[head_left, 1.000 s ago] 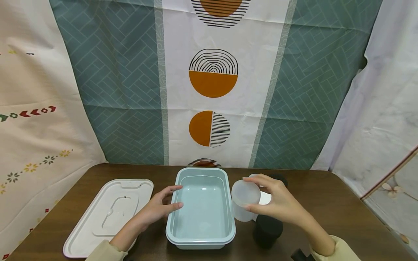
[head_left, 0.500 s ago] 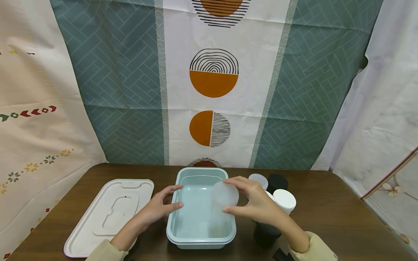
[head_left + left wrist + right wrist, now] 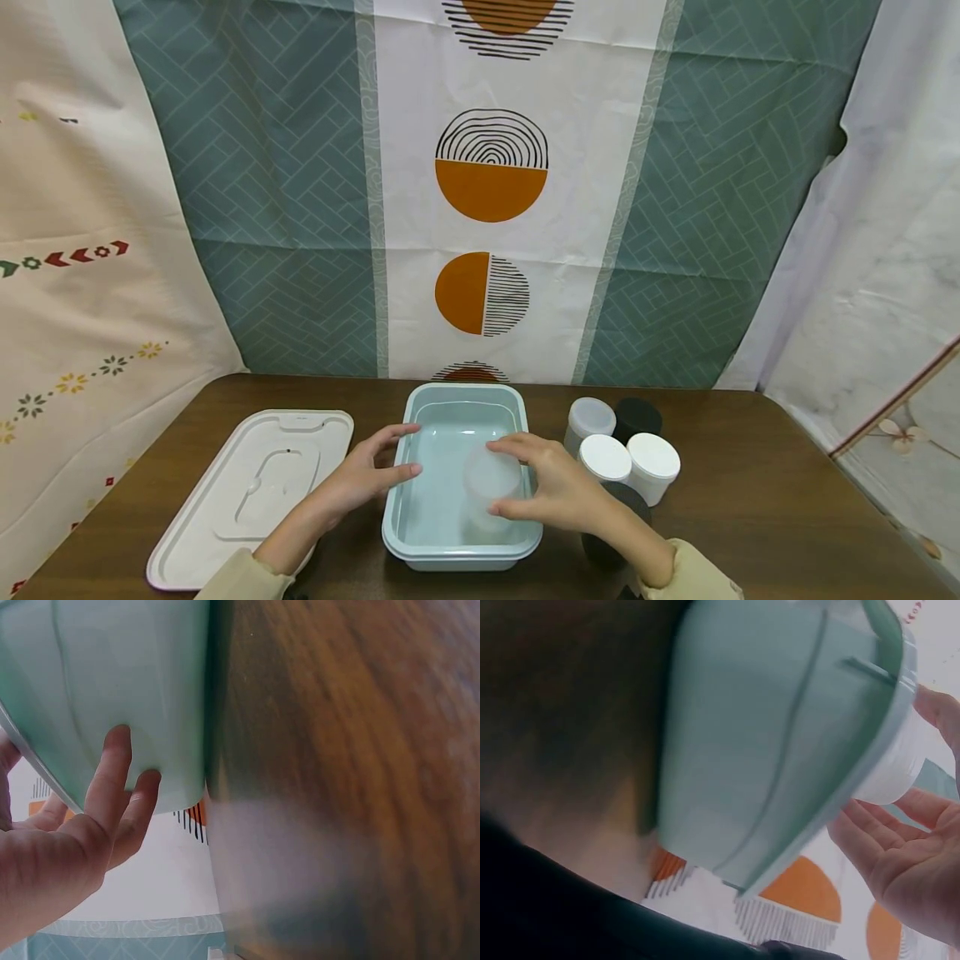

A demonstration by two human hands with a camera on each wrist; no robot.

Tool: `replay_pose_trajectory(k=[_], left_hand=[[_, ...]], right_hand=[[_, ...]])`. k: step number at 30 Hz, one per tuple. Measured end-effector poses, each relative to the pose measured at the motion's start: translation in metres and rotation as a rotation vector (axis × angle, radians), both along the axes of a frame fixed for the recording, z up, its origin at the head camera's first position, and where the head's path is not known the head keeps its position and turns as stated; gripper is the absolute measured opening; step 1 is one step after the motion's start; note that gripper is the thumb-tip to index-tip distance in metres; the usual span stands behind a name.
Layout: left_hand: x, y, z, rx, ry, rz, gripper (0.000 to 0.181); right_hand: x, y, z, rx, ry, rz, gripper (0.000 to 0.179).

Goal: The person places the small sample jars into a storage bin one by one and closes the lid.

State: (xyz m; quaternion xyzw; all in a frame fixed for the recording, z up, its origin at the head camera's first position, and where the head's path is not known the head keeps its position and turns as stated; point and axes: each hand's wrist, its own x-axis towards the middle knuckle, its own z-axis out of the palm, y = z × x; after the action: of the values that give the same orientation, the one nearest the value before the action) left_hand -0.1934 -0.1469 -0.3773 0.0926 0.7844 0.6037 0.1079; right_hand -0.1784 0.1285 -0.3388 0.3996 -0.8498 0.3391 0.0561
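Note:
A light green plastic tub (image 3: 465, 550) stands on the table in the head view. My left hand (image 3: 375, 462) grips its left rim, thumb and forefinger over the edge. In the left wrist view the other fingers (image 3: 112, 761) of that hand lie along the tub's outer wall (image 3: 150, 682). My right hand (image 3: 555, 487) holds a translucent round jar (image 3: 487, 479) inside the tub, near its right side, between thumb and fingers. The jar's lower part looks faint against the tub. In the right wrist view the jar (image 3: 892, 769) shows partly above the rim.
Right of the tub stand a translucent-lidded jar (image 3: 588, 421), two white-lidded jars (image 3: 606, 458) and a black jar (image 3: 637, 417). Another black jar (image 3: 626, 500) is partly behind my right forearm. A white lid (image 3: 262, 492) lies flat at the left. A patterned cloth hangs behind the table.
My right hand has carried the translucent jar leftward from beside the tub, over its right rim and down into it. The jars at the right are uncovered to view. My left hand has stayed put.

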Motion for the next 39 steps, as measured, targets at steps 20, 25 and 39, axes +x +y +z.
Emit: replay_pose_trajectory(k=[20,25,39], left_hand=[[0.0,0.001,0.001,0.006,0.006,-0.001,0.06],[0.0,0.001,0.002,0.004,0.0,0.0,0.061],[0.0,0.001,0.0,-0.001,-0.007,0.005,0.061]], right_hand=[[0.003,-0.004,-0.014,0.215,0.041,-0.019,0.059],[0.005,-0.002,-0.012,0.256,0.056,-0.042,0.061],[0.005,0.005,-0.008,0.241,0.021,0.002,0.062]])
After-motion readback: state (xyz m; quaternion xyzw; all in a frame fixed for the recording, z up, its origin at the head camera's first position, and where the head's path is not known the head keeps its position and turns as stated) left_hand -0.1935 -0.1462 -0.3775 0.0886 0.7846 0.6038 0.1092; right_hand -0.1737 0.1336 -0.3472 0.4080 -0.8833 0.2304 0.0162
